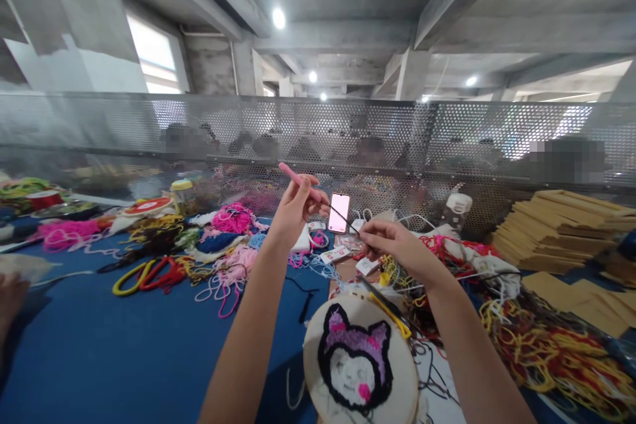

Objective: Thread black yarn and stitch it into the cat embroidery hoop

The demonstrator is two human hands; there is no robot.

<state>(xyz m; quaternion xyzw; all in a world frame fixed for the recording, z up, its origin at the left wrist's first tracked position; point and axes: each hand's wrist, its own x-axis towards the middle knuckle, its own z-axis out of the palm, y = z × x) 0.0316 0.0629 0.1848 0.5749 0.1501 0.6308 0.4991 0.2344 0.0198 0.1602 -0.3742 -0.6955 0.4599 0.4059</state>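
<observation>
Hands are working raised above a blue table (99, 344) strewn with yarn. The left hand (293, 209) is pinching a pink punch needle (299, 180) between thumb and fingertips, its fingers closed around the handle, the tool slanting up to the left with its thin metal tip pointing down to the right. The right hand (392, 245) is sitting just beside that tip, thumb and forefinger pressed together on a fine dark thread (342, 218) that is running between the two hands. Below both forearms, an embroidery hoop (362, 364) is lying near the table's front edge, showing a tufted cat-like face in black, purple and white with a pink spot. A phone (339, 212) with a glowing pinkish screen is standing upright behind the hands. Tangles of pink yarn (232, 218) are lying to the left, and yellow yarn (546, 344) is spreading to the right. A stack of cardboard sheets (556, 225) is resting at the far right, near a perforated metal screen (318, 126) running across the back of the table.
</observation>
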